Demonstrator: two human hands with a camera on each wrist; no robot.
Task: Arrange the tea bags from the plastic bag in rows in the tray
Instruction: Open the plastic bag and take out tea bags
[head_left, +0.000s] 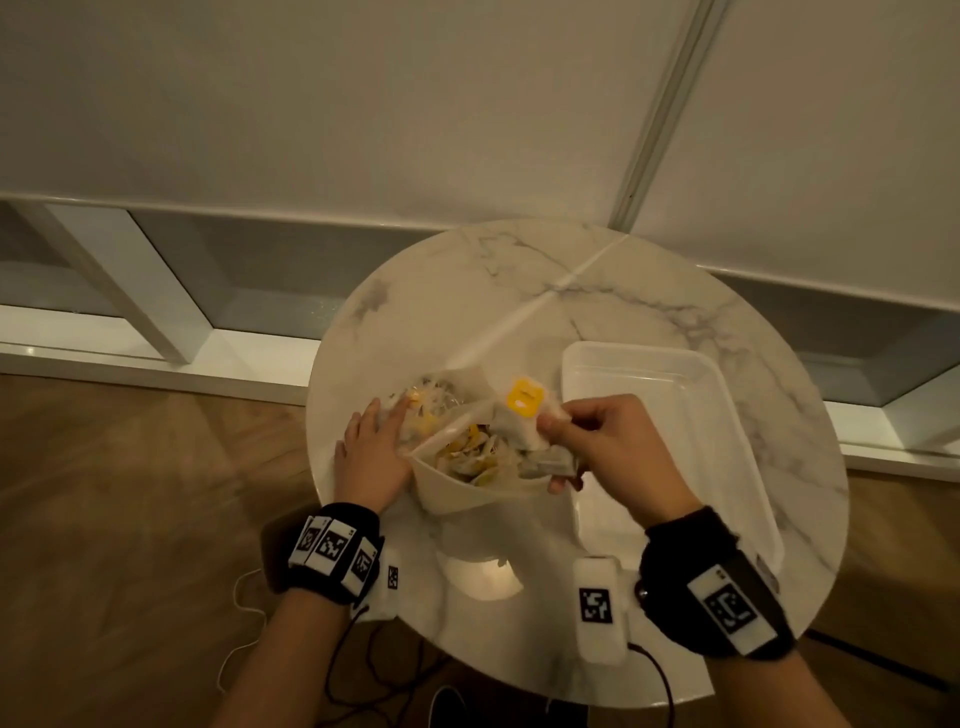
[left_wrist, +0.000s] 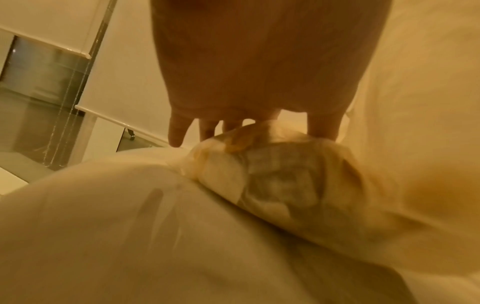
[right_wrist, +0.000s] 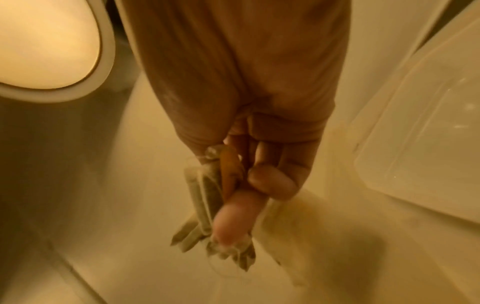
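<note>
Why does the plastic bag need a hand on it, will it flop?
Probably. The plastic bag looks thin and crumpled, so it likely sags. The left hand presses it flat while the right hand pulls out tea bags, which look light and limp.

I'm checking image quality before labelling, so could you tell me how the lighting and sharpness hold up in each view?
Head view: dim, warm light, fairly sharp, glare on the marble table, straight lines bowed. Left wrist view: orange cast, the plastic bag soft, close foreground blurred under the left hand. Right wrist view: yellowish, the right hand and tea bags motion-blurred, the tray hazy.
</note>
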